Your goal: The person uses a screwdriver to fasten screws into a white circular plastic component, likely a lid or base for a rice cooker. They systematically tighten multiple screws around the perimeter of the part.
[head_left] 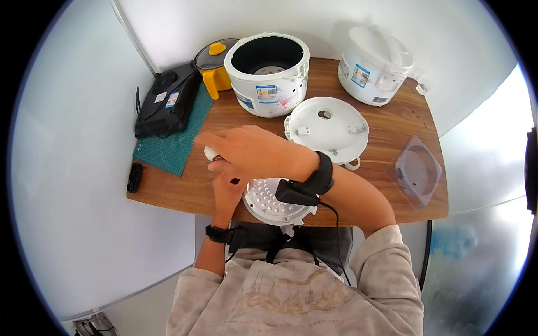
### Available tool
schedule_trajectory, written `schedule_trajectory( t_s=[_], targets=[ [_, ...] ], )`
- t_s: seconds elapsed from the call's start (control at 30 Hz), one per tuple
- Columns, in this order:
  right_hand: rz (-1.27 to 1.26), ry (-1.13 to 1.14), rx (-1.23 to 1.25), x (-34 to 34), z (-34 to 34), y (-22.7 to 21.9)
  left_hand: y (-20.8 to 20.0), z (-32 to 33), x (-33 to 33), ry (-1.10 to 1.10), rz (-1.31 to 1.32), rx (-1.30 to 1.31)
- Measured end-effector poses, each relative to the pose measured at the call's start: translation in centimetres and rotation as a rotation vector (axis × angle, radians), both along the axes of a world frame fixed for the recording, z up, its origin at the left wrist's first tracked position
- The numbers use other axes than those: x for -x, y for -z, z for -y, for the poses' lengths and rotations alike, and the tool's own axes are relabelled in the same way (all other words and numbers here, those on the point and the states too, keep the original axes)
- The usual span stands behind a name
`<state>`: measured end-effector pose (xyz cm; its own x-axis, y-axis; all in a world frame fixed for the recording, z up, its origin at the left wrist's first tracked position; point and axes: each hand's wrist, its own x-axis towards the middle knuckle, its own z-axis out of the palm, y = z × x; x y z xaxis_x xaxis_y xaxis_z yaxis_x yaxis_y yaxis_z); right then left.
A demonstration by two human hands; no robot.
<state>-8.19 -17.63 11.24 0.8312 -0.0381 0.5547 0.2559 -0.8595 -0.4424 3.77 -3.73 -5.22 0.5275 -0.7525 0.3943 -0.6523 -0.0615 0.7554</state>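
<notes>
My right hand point(244, 152) reaches across from the right, its forearm passing over a silver perforated metal disc point(266, 196) near the table's front edge. Its fingers are closed around a small white rounded piece point(210, 153) with a bit of red beside it; most of that piece is covered. Just below, my left hand point(225, 193) is raised with its fingers curled, partly hidden under the right one. A small dark bit shows next to its fingers, and what it grips cannot be made out. Beyond the hands lies a white round lid part point(330, 137) with small metal pieces in it.
An opened white rice cooker body point(268, 84) stands at the back, beside a yellow pot point(216, 75). Back right is a closed white rice cooker point(372, 70). A clear plastic tray point(417, 171) lies at right; a black appliance point(168, 101) overlaps a green cutting mat point(162, 152) at left.
</notes>
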Motion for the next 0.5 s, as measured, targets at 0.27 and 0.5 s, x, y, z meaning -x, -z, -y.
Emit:
schedule_trajectory(
  t_s=[0.27, 0.5],
  targets=[
    [0.004, 0.217, 0.206, -0.1, -1.3, -0.3, 0.7, 0.6, 0.0, 0.052, -0.13, 0.118],
    [0.05, 0.008, 0.108, 0.7, -1.1, -0.2, 1.5, 0.9, -0.3, -0.021, -0.001, -0.004]
  ],
)
